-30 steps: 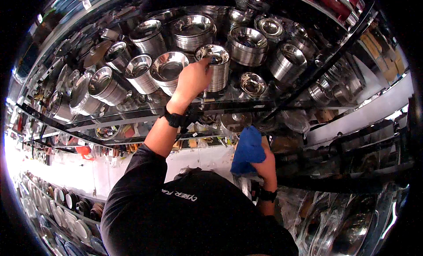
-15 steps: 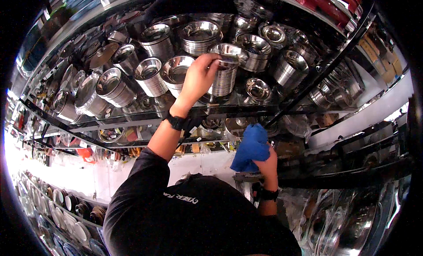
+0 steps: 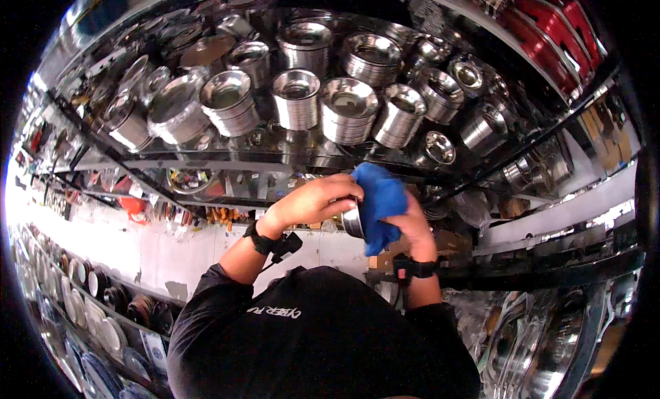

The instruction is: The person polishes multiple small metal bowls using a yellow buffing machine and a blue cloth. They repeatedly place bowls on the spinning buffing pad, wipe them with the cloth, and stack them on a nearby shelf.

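Observation:
My left hand [image 3: 317,205] grips a small shiny steel bowl [image 3: 353,222] by its rim, in front of the shelf and tilted on its side. Pressed against the bowl is a blue cloth [image 3: 380,205], held by my right hand [image 3: 414,228]; the cloth covers much of the bowl and some of my right fingers. Just beyond my hands stand stacks of steel bowls, among them a narrow stack [image 3: 399,117] and a wider stack [image 3: 349,114]. A single small bowl [image 3: 440,147] sits to the right of them.
The glass shelf has a dark front rail [image 3: 275,164]. More bowl stacks [image 3: 230,103] fill it to the left. Red boxes [image 3: 560,28] lie at the upper right. Plates [image 3: 103,330] line a rack at lower left, and wrapped steel trays [image 3: 543,344] stand at lower right.
My left hand has taken a bowl off the narrow stack and brought it down toward me. The blue cloth in my right hand has moved up and left to meet it. The view has shifted.

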`<action>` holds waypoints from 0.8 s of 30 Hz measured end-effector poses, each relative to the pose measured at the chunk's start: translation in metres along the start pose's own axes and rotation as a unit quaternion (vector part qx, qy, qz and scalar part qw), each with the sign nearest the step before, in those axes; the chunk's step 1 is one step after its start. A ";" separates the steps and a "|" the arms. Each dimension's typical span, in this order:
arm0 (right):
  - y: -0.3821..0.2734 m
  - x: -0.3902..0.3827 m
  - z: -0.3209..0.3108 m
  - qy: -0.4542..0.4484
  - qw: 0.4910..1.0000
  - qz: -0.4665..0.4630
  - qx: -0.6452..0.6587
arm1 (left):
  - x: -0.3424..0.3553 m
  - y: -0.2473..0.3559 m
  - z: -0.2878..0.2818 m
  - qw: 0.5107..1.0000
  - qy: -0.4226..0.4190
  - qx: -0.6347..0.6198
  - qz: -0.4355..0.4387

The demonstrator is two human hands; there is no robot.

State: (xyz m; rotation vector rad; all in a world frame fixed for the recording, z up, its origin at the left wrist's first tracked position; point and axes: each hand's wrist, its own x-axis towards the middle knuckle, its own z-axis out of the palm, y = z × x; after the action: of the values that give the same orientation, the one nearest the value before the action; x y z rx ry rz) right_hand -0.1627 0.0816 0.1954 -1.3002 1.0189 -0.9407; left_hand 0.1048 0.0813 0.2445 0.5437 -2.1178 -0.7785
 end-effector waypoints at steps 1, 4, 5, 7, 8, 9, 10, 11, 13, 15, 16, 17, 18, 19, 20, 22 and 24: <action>0.004 0.005 0.025 -0.001 1.000 0.005 0.027 | -0.010 -0.003 0.000 1.000 0.010 0.011 -0.006; 0.034 0.023 0.068 -0.004 0.997 0.009 0.074 | -0.038 -0.012 -0.003 0.995 0.061 0.016 -0.080; 0.046 0.026 0.081 0.014 0.992 0.020 0.125 | -0.045 -0.005 -0.003 0.984 0.095 0.010 -0.151; 0.045 0.029 0.122 0.018 0.974 0.036 0.222 | -0.065 -0.014 0.008 0.944 0.272 -0.002 -0.187; 0.035 0.029 0.141 0.036 0.974 0.060 0.217 | -0.076 -0.027 0.015 0.915 0.343 0.002 -0.214; 0.037 0.033 0.150 0.040 0.979 0.031 0.198 | -0.086 -0.046 0.026 0.881 0.421 -0.077 -0.203; 0.041 0.040 0.154 0.050 0.983 -0.001 0.179 | -0.091 -0.037 0.015 0.899 0.392 0.085 -0.177; 0.046 0.046 0.154 0.051 0.989 -0.037 0.133 | -0.098 -0.039 0.014 0.903 0.391 0.056 -0.172; 0.018 0.041 0.175 0.064 0.990 -0.044 0.115 | -0.111 -0.035 0.006 0.906 0.393 -0.005 -0.155; 0.009 0.041 0.192 0.052 0.990 -0.084 0.102 | -0.115 -0.018 -0.001 0.909 0.387 -0.079 -0.129; 0.010 0.043 0.196 0.038 0.988 -0.120 0.086 | -0.115 -0.005 -0.005 0.912 0.377 -0.073 -0.144; 0.011 0.044 0.200 0.025 0.985 -0.154 0.069 | -0.115 0.009 -0.011 0.915 0.365 -0.067 -0.159; 0.003 0.039 0.211 0.017 0.985 -0.166 0.033 | -0.119 0.019 -0.015 0.916 0.357 -0.059 -0.176; 0.008 0.041 0.207 -0.021 0.983 -0.180 -0.029 | -0.125 0.013 -0.022 0.920 0.334 -0.097 -0.182; 0.012 0.044 0.199 -0.059 0.975 -0.193 -0.090 | -0.129 0.005 -0.030 0.931 0.332 -0.032 -0.149; -0.029 0.028 0.209 -0.120 0.949 -0.200 -0.213 | -0.135 0.010 -0.053 0.926 0.256 -0.153 -0.233; -0.029 0.048 0.202 -0.229 0.780 -0.432 -0.390 | -0.139 0.010 -0.067 0.901 0.196 -0.244 -0.299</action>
State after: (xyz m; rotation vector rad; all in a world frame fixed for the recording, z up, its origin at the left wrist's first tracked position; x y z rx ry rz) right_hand 0.0448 0.0941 0.2213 -2.6866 0.3537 -0.7624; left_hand 0.2394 0.1499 0.2098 0.9903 -1.3072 -1.3602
